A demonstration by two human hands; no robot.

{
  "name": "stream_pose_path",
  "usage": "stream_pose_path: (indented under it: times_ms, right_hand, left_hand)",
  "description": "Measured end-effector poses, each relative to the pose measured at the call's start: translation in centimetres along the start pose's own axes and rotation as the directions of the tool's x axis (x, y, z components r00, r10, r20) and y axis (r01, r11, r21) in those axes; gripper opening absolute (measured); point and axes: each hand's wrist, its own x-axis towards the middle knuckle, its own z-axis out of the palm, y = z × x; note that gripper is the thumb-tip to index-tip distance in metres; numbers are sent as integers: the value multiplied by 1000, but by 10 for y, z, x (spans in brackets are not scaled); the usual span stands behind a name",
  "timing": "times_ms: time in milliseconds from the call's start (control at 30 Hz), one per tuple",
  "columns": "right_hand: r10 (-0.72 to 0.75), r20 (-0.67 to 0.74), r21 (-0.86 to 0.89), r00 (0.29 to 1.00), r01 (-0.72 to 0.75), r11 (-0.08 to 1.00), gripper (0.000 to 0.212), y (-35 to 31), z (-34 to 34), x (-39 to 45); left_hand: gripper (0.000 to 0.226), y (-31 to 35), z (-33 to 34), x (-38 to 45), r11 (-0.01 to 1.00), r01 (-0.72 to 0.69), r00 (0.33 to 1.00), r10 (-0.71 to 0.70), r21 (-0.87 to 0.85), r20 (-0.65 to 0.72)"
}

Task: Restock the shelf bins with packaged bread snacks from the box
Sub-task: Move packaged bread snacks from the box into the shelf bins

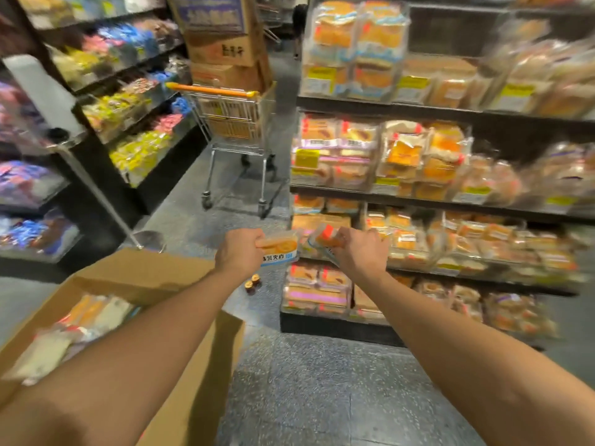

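Observation:
My left hand [238,252] grips a clear-wrapped bread snack pack [281,247] with a blue-and-white label, held out in front of the shelf's left end. My right hand [362,251] grips another bread snack pack [326,241] with an orange tag, right at the front of a low shelf bin [415,243] full of similar packs. The open cardboard box [141,278] stands at lower left, under my left arm, with more wrapped bread packs [80,326] inside.
The bread shelving [450,206] fills the right side in several tiers. A shopping cart [238,123] loaded with cartons stands in the aisle ahead. Candy shelves [128,101] line the left. Two small brown objects [252,281] lie on the speckled floor by the shelf base.

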Motion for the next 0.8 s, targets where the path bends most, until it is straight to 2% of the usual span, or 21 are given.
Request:
stream_pose_path:
  times_ms: [100, 267, 433, 633, 700, 800]
  right_hand:
    - [41, 6, -61, 999, -41, 997, 18, 51, 0, 37]
    - [25, 39, -51, 999, -23, 998, 19, 90, 11, 91]
    - [-25, -17, -105, 1000, 23, 994, 15, 92, 56, 152]
    - [-65, -24, -201, 998, 59, 978, 22, 85, 126, 230]
    - [-77, 11, -226, 997, 78, 971, 26, 86, 156, 258]
    - [-1, 105, -168, 994, 18, 986, 31, 80, 185, 288]
  left_hand:
    - [10, 48, 31, 33, 999, -48, 999, 48, 11, -17]
    - [22, 84, 67, 78, 1000, -25, 997, 25, -1, -68]
    - [30, 72, 105, 135, 999, -5, 993, 0, -43, -117]
    - [28, 43, 157, 224, 995, -44, 998, 39, -92, -54]
    - [26, 32, 177, 252, 992, -50, 998, 46, -113, -34]
    - [26, 19, 202, 282, 989, -80, 996, 76, -121, -37]
